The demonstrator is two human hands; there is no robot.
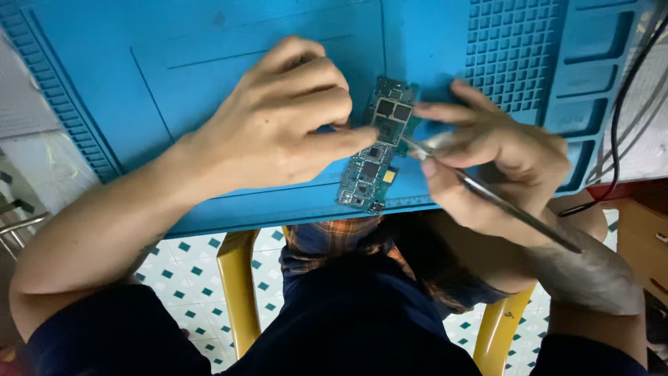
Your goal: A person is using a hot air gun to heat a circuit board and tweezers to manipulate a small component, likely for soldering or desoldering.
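A narrow green circuit board (374, 150) with black chips lies on the blue silicone work mat (209, 63) near its front edge. My left hand (278, 118) rests on the mat and presses its fingertips against the board's left side. My right hand (487, 160) grips metal tweezers (487, 191), whose tips touch the board's right edge about halfway along. The tweezers' long shaft runs back over my right wrist.
The mat has a grid of small compartments (508, 56) and larger trays (598, 42) at the right. Black and red cables (623, 104) hang at the far right. Below the table edge are my lap, a yellow chair (236, 285) and a tiled floor.
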